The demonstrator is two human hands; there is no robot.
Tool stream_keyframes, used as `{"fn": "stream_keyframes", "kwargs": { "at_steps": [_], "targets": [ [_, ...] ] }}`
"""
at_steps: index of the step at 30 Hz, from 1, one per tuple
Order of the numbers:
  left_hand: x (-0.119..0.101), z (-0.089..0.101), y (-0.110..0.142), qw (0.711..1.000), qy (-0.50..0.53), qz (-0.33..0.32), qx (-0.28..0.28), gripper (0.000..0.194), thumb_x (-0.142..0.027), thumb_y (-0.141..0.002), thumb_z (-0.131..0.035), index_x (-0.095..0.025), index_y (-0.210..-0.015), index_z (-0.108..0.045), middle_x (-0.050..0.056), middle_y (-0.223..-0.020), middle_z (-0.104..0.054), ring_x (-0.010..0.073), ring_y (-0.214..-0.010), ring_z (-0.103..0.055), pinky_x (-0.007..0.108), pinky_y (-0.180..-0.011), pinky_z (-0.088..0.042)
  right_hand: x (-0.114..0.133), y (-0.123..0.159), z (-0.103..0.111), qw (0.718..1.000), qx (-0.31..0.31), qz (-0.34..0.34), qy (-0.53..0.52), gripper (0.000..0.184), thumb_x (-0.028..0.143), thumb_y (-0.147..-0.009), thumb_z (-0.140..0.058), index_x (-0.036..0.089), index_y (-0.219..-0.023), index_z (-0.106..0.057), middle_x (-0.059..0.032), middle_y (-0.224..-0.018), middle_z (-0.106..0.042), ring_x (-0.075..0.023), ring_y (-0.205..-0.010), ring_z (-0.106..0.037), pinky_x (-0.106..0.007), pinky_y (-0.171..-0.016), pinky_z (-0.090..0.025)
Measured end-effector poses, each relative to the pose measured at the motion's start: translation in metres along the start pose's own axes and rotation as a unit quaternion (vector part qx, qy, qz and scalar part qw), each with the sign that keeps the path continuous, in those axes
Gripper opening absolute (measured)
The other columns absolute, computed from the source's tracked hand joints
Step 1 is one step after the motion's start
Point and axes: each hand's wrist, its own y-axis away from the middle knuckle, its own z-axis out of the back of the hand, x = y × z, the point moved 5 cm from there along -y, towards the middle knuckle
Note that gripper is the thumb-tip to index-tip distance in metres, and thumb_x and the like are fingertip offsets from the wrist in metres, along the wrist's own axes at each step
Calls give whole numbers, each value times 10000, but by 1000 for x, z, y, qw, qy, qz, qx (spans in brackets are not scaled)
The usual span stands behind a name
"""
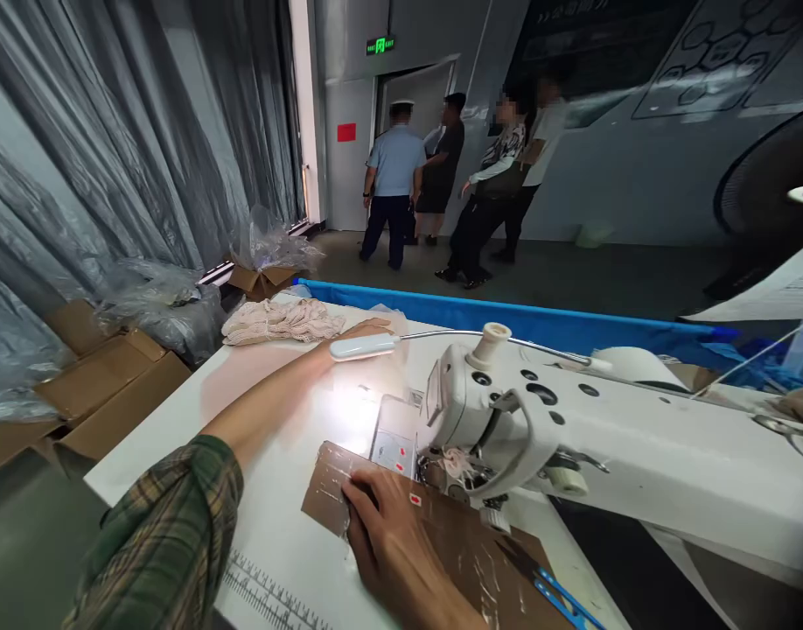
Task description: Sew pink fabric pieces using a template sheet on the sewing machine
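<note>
Grey-walled workshop: on my white table (276, 499), my right hand (392, 516) rests, fingers bent, on a brown board (454, 525) on the near side of the sewing machine (611, 429); my left hand (362, 330), partly hidden by the lamp (362, 347), is far, right of a pale knit bundle (280, 321); whether either grips, I cannot tell. I'd keep the board flat, fingers clear of the sewing machine. I count one each: board, sewing machine, lamp, bundle, blue snips (556, 597) near right; four people (397, 166) stand far off.

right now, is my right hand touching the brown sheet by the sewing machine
Touching: the head view shows your right hand resting directly on top of the brown sheet, covering part of it.
</note>
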Motion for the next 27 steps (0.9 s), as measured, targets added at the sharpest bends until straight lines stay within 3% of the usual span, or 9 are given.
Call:
{"fn": "stream_keyframes", "kwargs": {
  "at_steps": [3,6,10,13,16,21,27],
  "targets": [
    [5,29,51,997,-30,66,-16,224,-182,-839,-598,-156,-1040,-693,74,-1158,-692,194,-1056,-652,268,-931,-503,1,-2,1,1000,-10,6,16,302,40,-859,-439,123,-1134,-532,-132,-1085,-535,-239,-969,-529,-373,-805,-514],
    [16,64,123,984,-73,155,-42,273,-271,-924,-468,-184,-919,-726,39,-1014,-730,191,-930,-680,276,-852,-533,2,-4,1,998,-36,27,40,263,66,-875,-453,124,-1116,-542,-128,-1050,-552,-240,-936,-543,-381,-777,-521],
    [44,98,211,944,-143,282,-94,287,-310,-906,-480,-181,-932,-735,73,-1079,-714,239,-1023,-651,352,-966,-492,3,-8,0,997,-49,35,51,231,98,-904,-429,133,-1102,-542,-131,-1031,-560,-238,-910,-562,-376,-741,-540],
    [66,106,252,908,-174,359,-129,294,-322,-889,-501,-154,-923,-740,120,-1128,-692,275,-1065,-635,406,-1001,-472,3,-9,-1,997,-39,33,59,198,130,-928,-422,149,-1081,-546,-130,-1021,-567,-237,-898,-579,-375,-726,-553],
    [78,101,269,888,-182,395,-151,258,-310,-874,-541,-168,-901,-755,102,-1130,-695,257,-1041,-645,393,-991,-483,2,-8,-2,996,-39,41,69,189,159,-939,-419,154,-1073,-552,-133,-1015,-575,-238,-885,-591,-386,-721,-564],
    [81,97,272,876,-172,408,-190,194,-247,-863,-588,-217,-901,-775,55,-1107,-707,216,-1003,-660,347,-941,-517,-5,-5,-6,996,-34,37,73,187,203,-937,-444,182,-1070,-574,-133,-1040,-596,-251,-896,-615,-401,-727,-573],
    [76,101,274,869,-164,405,-234,150,-237,-839,-648,-227,-924,-772,77,-1166,-680,285,-1038,-627,500,-956,-471,-8,-8,-6,997,-32,42,52,185,206,-917,-485,203,-1066,-594,-128,-1038,-615,-263,-893,-633,-404,-718,-577]
  ]
}}
